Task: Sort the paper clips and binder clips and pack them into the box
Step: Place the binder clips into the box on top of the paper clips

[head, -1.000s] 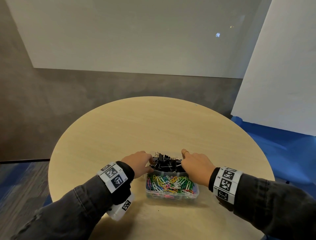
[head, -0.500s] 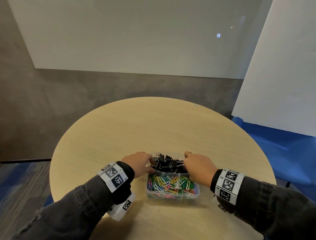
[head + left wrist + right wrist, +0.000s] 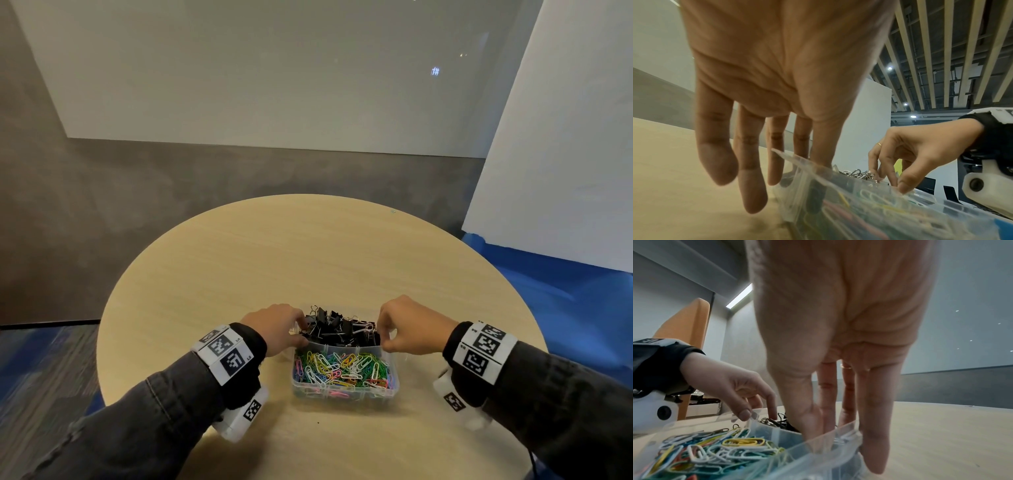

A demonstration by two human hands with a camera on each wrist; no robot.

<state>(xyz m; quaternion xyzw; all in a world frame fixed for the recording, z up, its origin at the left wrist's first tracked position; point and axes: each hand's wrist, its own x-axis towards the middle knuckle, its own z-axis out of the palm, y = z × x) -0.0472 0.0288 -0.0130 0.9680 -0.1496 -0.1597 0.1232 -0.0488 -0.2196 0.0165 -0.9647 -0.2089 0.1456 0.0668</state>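
Note:
A clear plastic box sits near the front of the round table. Its far compartment holds black binder clips and its near compartment holds coloured paper clips. My left hand holds the box's left wall at the divider, thumb on the rim and forefinger down among the binder clips. My right hand holds the right wall, with its thumb inside and its little finger outside. Whether either hand also has a clip between its fingers is hidden.
The light wooden table stretches beyond the box, and its curved edge runs close by on both sides. A white panel leans at the right over blue floor covering. A grey wall stands behind.
My right hand has moved from above the binder clips to the box's right wall and now grips it. The left hand and the box have hardly moved.

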